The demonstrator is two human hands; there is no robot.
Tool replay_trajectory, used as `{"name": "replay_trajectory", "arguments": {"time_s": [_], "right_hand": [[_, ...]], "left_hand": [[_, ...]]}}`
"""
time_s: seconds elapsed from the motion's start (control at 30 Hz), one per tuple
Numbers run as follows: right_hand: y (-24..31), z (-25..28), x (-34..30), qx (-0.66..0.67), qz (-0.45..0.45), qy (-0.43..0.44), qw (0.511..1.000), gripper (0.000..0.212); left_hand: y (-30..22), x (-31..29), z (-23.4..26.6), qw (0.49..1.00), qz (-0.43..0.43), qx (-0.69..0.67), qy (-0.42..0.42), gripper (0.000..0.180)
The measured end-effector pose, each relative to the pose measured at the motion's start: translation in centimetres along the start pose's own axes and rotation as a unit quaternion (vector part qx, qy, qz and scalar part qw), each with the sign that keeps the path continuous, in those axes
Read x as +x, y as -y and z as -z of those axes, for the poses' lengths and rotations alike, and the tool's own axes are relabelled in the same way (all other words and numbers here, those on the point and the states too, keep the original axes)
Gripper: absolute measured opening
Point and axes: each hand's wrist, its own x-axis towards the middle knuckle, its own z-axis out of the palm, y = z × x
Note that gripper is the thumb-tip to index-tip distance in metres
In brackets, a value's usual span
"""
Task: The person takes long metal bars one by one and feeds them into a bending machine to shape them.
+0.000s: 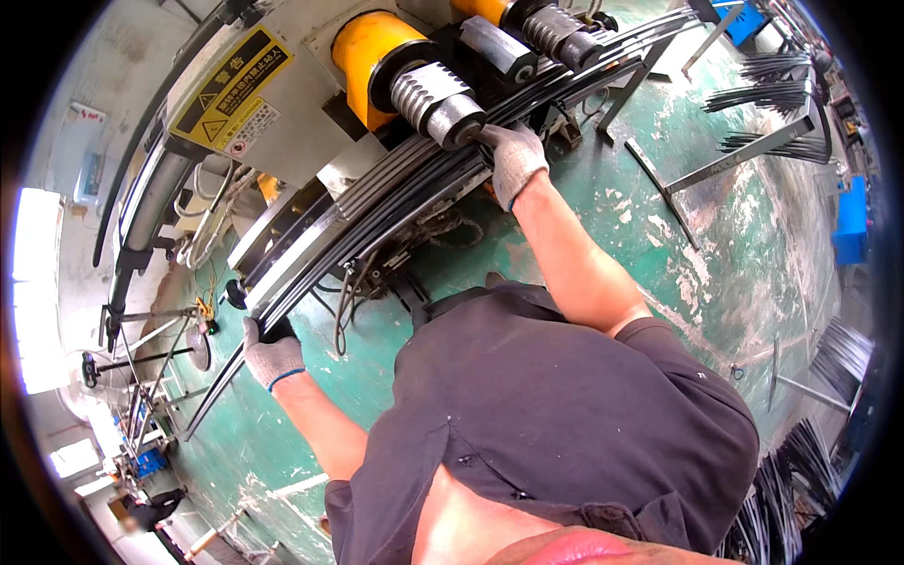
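Long, thin dark metal bars (315, 268) run slantwise across a machine, from lower left to upper right. My left hand (273, 360), in a pale knit glove with a blue cuff, is closed around the bars near their lower left end. In a matching glove, my right hand (518, 160) bends its fingers over the bars just beside a ribbed steel roller (438, 102). Some of its fingertips are hidden behind the bars and roller. The roller sticks out of a yellow housing (372, 58) on the machine.
A second ribbed roller (557, 36) sits farther right. Cables (344, 311) hang below the machine's front. Metal racks (744, 155) hold bundles of dark bars at the right, and more bundles (786, 480) lie at the lower right. A yellow warning plate (231, 89) is on the machine.
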Motion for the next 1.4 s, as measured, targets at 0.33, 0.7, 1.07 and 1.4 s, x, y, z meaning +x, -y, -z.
{"name": "replay_trajectory", "arguments": {"time_s": [0.33,0.7,1.07,1.4], "right_hand": [[-4.6,1.0,8.4,-0.425,0.078,-0.063,0.900,0.038],[-6.6,4.1,13.2,-0.691,0.106,-0.006,0.715,0.030],[-3.2,6.4,0.3,-0.235,0.065,-0.129,0.961,0.046],[-7.0,11.1,0.4,-0.174,0.002,-0.083,0.981,0.047]], "left_hand": [[4.2,2.2,-4.4,0.997,0.070,-0.038,-0.024,0.032],[6.6,6.0,-3.7,0.978,0.142,-0.093,0.124,0.033],[2.8,7.5,-0.2,0.992,0.036,-0.097,0.069,0.038],[9.8,3.3,-6.0,0.980,0.096,-0.118,0.132,0.032]]}}
